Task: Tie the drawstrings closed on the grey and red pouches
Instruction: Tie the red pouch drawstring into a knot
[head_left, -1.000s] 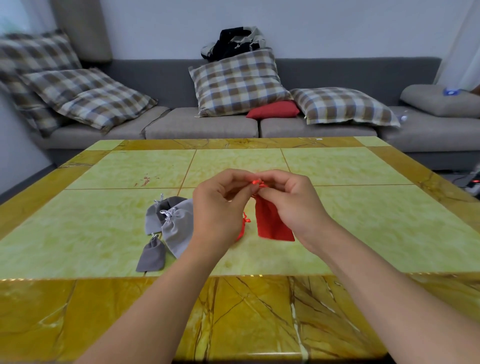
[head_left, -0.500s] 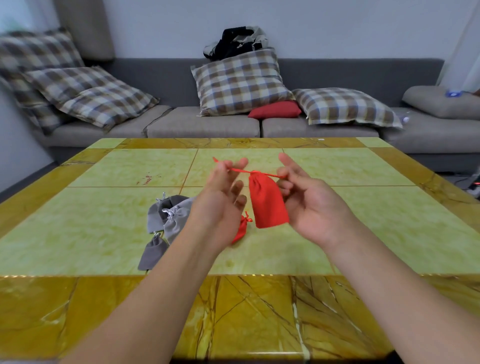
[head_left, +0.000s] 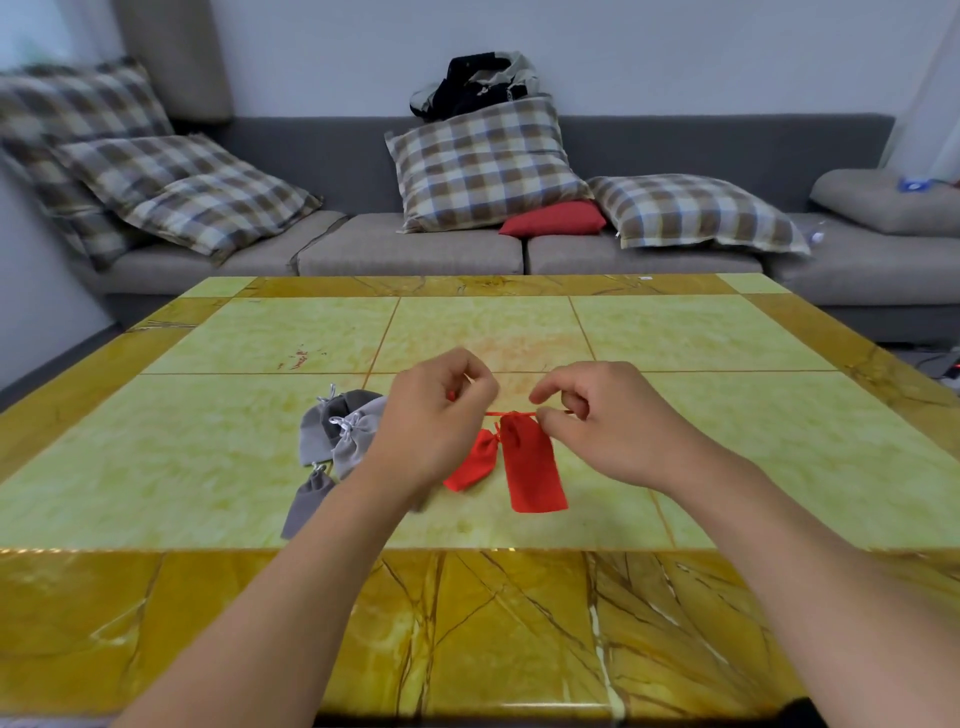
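A red pouch (head_left: 531, 467) hangs by its gathered neck just above the table (head_left: 260, 415), its red drawstring pulled out level to both sides. My left hand (head_left: 436, 421) pinches the left end of the drawstring. My right hand (head_left: 597, 421) pinches the right end close to the pouch's neck. A second red pouch (head_left: 470, 465) with a tied neck lies on the table just left of the hanging one. Three grey pouches (head_left: 345, 431) lie in a cluster further left, partly hidden by my left forearm; the nearest grey pouch (head_left: 306, 501) lies apart at the front.
The table has a green tiled middle and a yellow marbled border (head_left: 467, 623). A grey sofa (head_left: 415, 249) with checked cushions (head_left: 483, 166) and a red cushion (head_left: 553, 218) stands behind it. Dark clothes (head_left: 472, 83) lie on the sofa back.
Both hands have come down toward the table with the red pouch. The fingers, spread half a second ago, now curl and pinch the drawstring ends, and the hands have drawn further apart.
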